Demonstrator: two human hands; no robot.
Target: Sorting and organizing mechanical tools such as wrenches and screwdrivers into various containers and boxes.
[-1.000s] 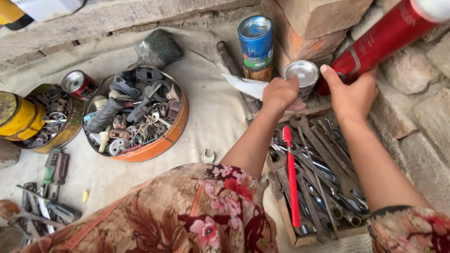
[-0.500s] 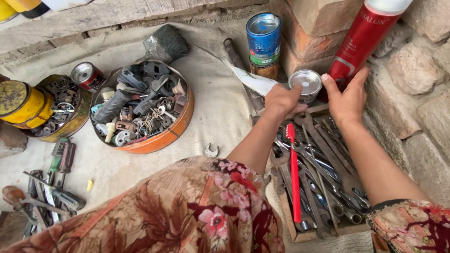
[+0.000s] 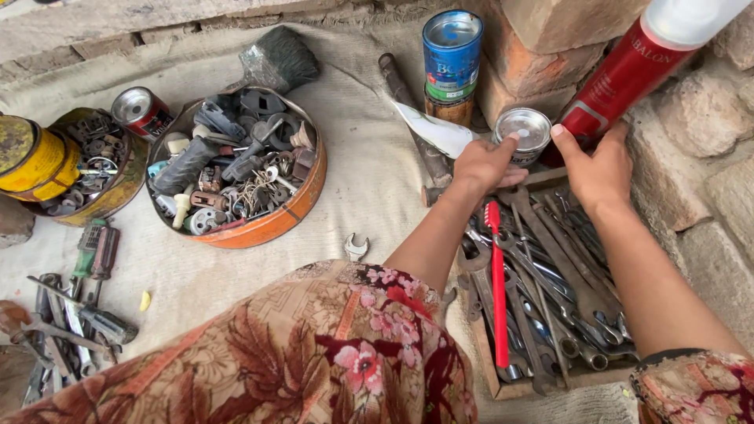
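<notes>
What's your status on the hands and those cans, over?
Left hand touching small silver-lidded can, fingers open. Right hand at base of tilted red spray can. Box of spanners right beneath both.
</notes>
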